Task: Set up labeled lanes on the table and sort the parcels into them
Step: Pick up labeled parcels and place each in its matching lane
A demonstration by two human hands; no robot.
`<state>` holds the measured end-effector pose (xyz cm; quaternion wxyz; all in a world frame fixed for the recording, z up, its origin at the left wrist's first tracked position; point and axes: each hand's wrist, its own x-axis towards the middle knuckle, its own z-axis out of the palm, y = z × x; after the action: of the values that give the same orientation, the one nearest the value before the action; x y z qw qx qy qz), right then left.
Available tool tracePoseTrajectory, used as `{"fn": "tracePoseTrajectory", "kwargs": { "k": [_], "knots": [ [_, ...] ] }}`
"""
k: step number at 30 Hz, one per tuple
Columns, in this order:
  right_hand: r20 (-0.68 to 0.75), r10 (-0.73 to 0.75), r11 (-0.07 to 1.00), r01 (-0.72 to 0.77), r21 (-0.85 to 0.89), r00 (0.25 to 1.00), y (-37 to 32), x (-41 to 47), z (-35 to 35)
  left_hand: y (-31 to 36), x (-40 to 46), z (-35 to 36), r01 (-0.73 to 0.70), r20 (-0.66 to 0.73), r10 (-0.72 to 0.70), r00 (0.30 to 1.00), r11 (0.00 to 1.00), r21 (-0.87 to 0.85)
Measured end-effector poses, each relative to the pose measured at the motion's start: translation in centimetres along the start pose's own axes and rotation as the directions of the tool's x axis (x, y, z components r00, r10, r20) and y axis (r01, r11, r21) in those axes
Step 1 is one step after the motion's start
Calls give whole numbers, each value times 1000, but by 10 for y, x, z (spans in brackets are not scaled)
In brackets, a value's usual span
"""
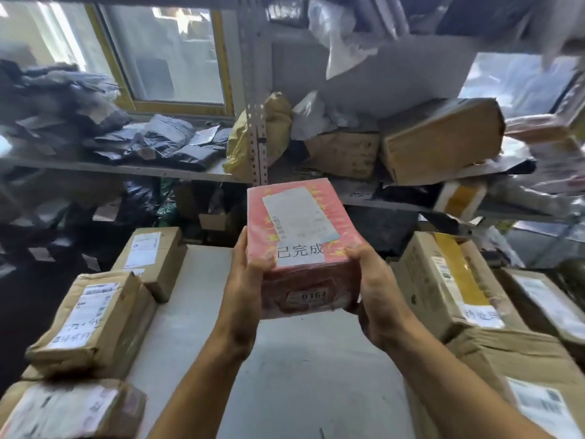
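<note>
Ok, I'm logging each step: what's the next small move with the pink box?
Probably lower the pink parcel onto the bare middle strip of the table: left hand and right hand hold it aloft, with brown parcels along both sides.

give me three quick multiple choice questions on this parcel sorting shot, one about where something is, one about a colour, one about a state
1. Where is the white table's bare strip?
A. between the parcel rows
B. on the shelf
C. by the window

2. What colour is the held parcel?
A. blue
B. pink-red
C. black

3. How is that parcel held?
A. one hand only
B. lying untouched
C. gripped by both hands

Key:
1 A: the table shows bare between brown boxes left and right.
2 B: the parcel is wrapped pink-red.
3 C: the left hand and right hand clasp its sides above the table.
</note>
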<state>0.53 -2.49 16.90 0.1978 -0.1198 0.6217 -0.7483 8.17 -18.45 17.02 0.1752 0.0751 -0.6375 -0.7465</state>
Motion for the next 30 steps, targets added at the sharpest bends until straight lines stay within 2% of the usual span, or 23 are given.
{"fn": "tracePoseTrajectory", "kwargs": {
  "k": [7,15,20,26,30],
  "knots": [
    [13,9,1000,-9,0,1000,-35,-92,-99,17,-66,107,-42,95,42,995,999,-4],
    [-111,-22,1000,23,0,994,-64,-167,-187,11,-96,202,-62,222,70,972,997,-42],
    [-235,-54,998,59,12,970,-73,-197,-220,13,-97,242,-43,353,65,933,997,-71],
    [-382,-72,997,51,-64,921,-78,-227,-249,5,-97,280,93,519,-16,855,988,-123],
    [-450,-46,996,7,-88,892,-82,-247,-270,-5,-105,309,147,556,-40,830,978,-148]
  ]
}}
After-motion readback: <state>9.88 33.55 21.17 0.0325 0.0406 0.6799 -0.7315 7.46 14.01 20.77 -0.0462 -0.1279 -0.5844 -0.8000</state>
